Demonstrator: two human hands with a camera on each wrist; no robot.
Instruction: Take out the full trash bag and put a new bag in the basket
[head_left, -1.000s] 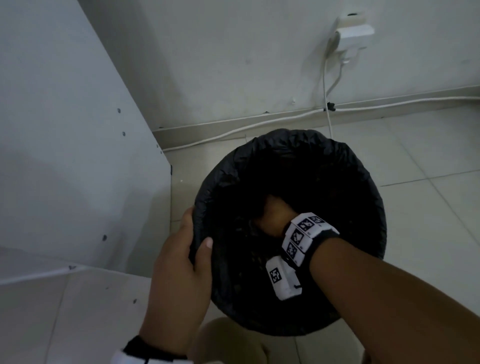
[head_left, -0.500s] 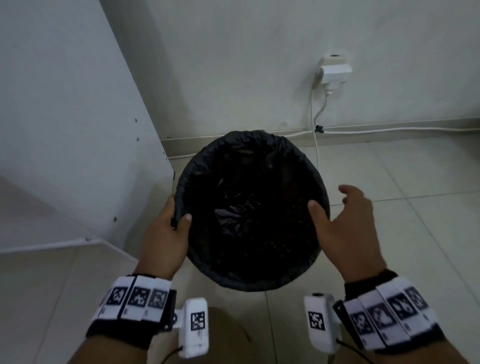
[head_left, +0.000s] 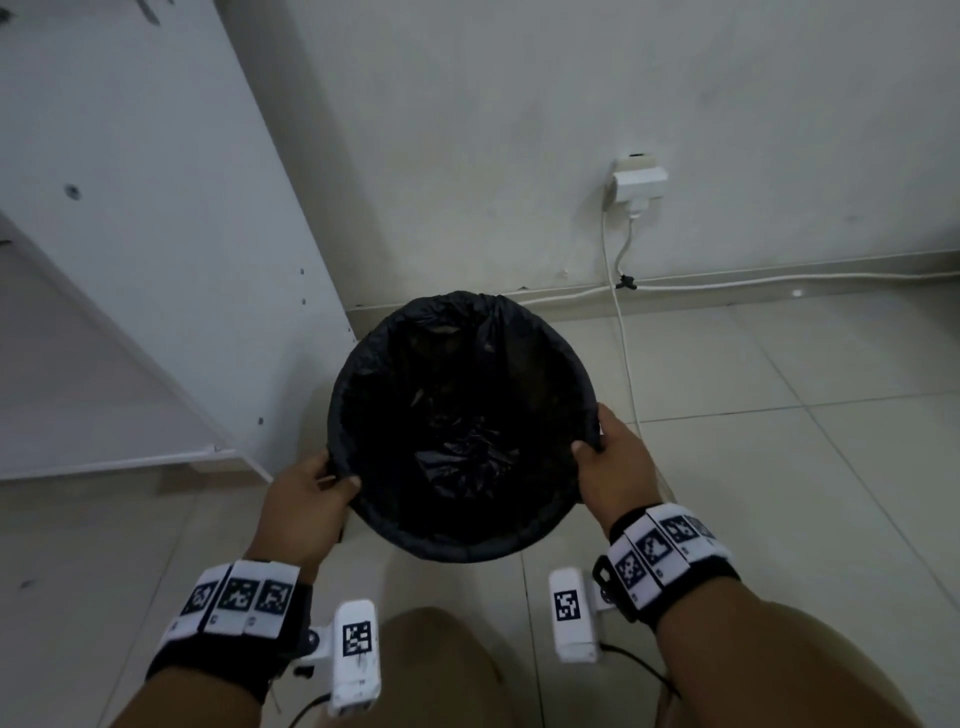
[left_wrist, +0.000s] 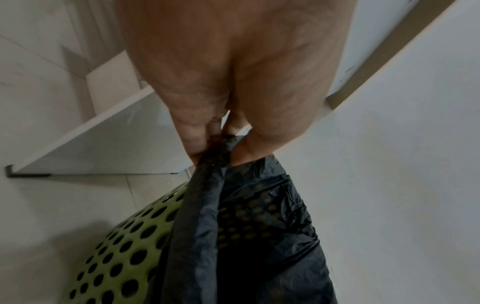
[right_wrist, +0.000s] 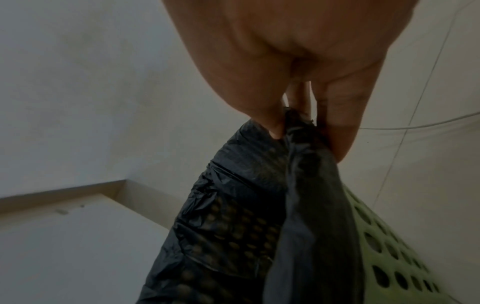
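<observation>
A black trash bag (head_left: 457, 415) lines a round green perforated basket (left_wrist: 114, 257) standing on the tiled floor by the wall; the bag's edge is folded over the basket's rim. My left hand (head_left: 317, 483) pinches the bag-covered rim on the near left, thumb inside (left_wrist: 215, 152). My right hand (head_left: 602, 447) pinches the rim on the right, bag gathered between thumb and fingers (right_wrist: 303, 131). The green basket wall (right_wrist: 389, 246) shows below the bag (right_wrist: 233, 226). The bag's bottom lies crumpled inside.
A white cabinet panel (head_left: 156, 234) stands close to the basket's left. A wall socket with a plug (head_left: 639, 182) and a white cable (head_left: 618, 312) sit behind and to the right. My knee (head_left: 441, 670) is below the basket.
My right hand came out of the basket and now pinches the right rim. The left hand slid along the rim towards me. The head view has pulled back.
</observation>
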